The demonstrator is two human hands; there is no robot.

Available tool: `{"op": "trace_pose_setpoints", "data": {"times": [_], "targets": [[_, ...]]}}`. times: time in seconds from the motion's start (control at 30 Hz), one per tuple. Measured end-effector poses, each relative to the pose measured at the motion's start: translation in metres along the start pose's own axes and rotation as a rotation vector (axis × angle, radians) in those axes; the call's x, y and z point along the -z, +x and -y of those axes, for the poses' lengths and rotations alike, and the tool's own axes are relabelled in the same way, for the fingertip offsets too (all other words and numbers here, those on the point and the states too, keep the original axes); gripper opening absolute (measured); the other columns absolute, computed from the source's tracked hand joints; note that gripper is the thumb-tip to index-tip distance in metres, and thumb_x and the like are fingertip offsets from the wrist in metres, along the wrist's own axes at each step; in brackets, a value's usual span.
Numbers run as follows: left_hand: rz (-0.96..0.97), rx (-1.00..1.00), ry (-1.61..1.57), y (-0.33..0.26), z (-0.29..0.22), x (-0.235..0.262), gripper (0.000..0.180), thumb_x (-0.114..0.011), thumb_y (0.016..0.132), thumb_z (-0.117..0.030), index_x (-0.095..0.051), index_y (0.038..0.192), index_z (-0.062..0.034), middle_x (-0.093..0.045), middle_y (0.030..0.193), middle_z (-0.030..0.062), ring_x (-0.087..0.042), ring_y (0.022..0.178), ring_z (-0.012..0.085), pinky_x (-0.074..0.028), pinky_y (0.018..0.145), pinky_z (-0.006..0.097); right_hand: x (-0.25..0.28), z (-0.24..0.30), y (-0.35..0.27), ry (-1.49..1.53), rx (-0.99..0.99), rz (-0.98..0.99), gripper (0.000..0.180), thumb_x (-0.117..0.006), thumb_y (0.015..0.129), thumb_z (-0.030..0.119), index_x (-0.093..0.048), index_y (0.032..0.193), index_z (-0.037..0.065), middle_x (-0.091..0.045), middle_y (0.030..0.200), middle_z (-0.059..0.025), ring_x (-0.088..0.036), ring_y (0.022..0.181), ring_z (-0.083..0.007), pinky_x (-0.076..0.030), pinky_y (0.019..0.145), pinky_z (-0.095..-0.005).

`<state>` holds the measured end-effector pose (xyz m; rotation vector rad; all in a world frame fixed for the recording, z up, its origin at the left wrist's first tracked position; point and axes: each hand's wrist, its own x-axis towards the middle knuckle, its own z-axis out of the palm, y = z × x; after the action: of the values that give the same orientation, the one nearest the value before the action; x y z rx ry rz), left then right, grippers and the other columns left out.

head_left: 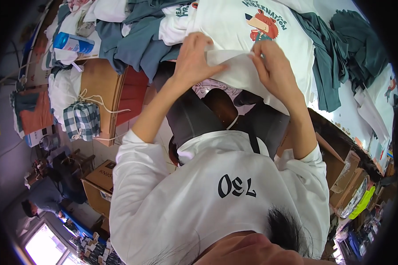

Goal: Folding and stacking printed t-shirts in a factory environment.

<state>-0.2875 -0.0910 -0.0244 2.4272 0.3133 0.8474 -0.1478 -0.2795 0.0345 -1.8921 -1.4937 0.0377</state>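
Two bare hands meet on the folded hem of a white printed T-shirt (252, 48) spread on the tabletop (345, 110). The left hand (192, 59) lies flat on the fold, its fingers (214, 70) extended and close together, pressing the cloth down rather than gripping it. The right hand (274, 66) is curled, its fingers (257, 55) narrowed to a pinch on the upper edge of the same fold; whether cloth is truly caught between them cannot be told, since the fingertips are partly hidden by the fabric.

The shirt lies directly beneath and beyond both sets of fingers, its cartoon animal print (263, 24) just past the right fingers. Its near edge hangs over the tabletop toward the person's body, below the wrists.

Probable faults from this position: the overhanging portion may drag the garment off the edge if the left palm lifts, since nothing else seems to anchor it. The pinched fold may come out skewed, because the two hands hold it at uneven heights. Grey-blue garments (137, 44) lie close beside the left fingers, and dark green garments (331, 53) well beyond the right fingers; a sweep to either side could catch them and pull them into the fold.

A blue cylindrical can (73, 43) rests far to the left of the left fingers, with a checked cloth bundle (82, 120) below it, both too distant to interfere
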Motion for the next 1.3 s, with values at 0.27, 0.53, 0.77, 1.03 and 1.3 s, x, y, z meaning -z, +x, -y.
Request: {"op": "trace_pose_setpoints", "data": {"times": [0.27, 0.53, 0.77, 1.03, 1.3], "targets": [[-0.128, 0.396, -0.187, 0.032, 0.015, -0.008, 0.027, -0.069, 0.080, -0.003, -0.060, 0.105, -0.0007, -0.069, 0.091, 0.0166, -0.067, 0.084, 0.0331, -0.052, 0.076, 0.039, -0.013, -0.036, 0.081, -0.294, 0.165, -0.518, 0.010, -0.067, 0.090, 0.007, -0.058, 0.095, 0.006, -0.063, 0.089, -0.0093, -0.058, 0.076, -0.0291, -0.045, 0.069, -0.0404], [-0.073, 0.506, -0.257, 0.050, 0.041, 0.004, 0.021, -0.061, 0.087, -0.002, -0.057, 0.107, 0.0007, -0.072, 0.085, 0.0188, -0.070, 0.073, 0.0271, -0.052, 0.068, 0.034, -0.068, -0.017, 0.057, -0.220, 0.176, -0.143, 0.014, -0.070, 0.084, 0.011, -0.063, 0.096, 0.009, -0.065, 0.091, -0.0067, -0.062, 0.084, -0.0274, -0.045, 0.073, -0.0408], [-0.063, 0.495, -0.311, 0.042, 0.049, -0.002, 0.021, -0.062, 0.086, -0.002, -0.060, 0.106, 0.0016, -0.073, 0.085, 0.0165, -0.070, 0.076, 0.0215, -0.052, 0.071, 0.031, -0.089, -0.025, 0.061, -0.176, 0.138, -0.233, 0.010, -0.067, 0.087, 0.011, -0.066, 0.096, 0.007, -0.064, 0.088, -0.0065, -0.062, 0.079, -0.0260, -0.045, 0.070, -0.0386], [-0.077, 0.521, -0.317, 0.042, 0.052, -0.003, 0.021, -0.065, 0.085, -0.005, -0.062, 0.105, 0.0009, -0.073, 0.089, 0.0165, -0.070, 0.079, 0.0214, -0.053, 0.073, 0.031, -0.077, 0.010, 0.019, 0.089, -0.030, -0.209, 0.005, -0.060, 0.091, 0.002, -0.059, 0.096, 0.002, -0.060, 0.089, -0.0153, -0.060, 0.080, -0.0346, -0.047, 0.071, -0.0417], [-0.181, 0.132, 0.136, 0.055, 0.026, 0.002, 0.028, -0.076, 0.083, -0.021, -0.067, 0.103, -0.0033, -0.071, 0.093, 0.0086, -0.067, 0.081, 0.0220, -0.053, 0.070, 0.033, -0.078, 0.045, -0.082, -0.289, -0.239, 1.331, 0.016, -0.060, 0.094, 0.021, -0.066, 0.098, 0.006, -0.068, 0.096, -0.0138, -0.067, 0.084, -0.0361, -0.052, 0.067, -0.0462]]}}
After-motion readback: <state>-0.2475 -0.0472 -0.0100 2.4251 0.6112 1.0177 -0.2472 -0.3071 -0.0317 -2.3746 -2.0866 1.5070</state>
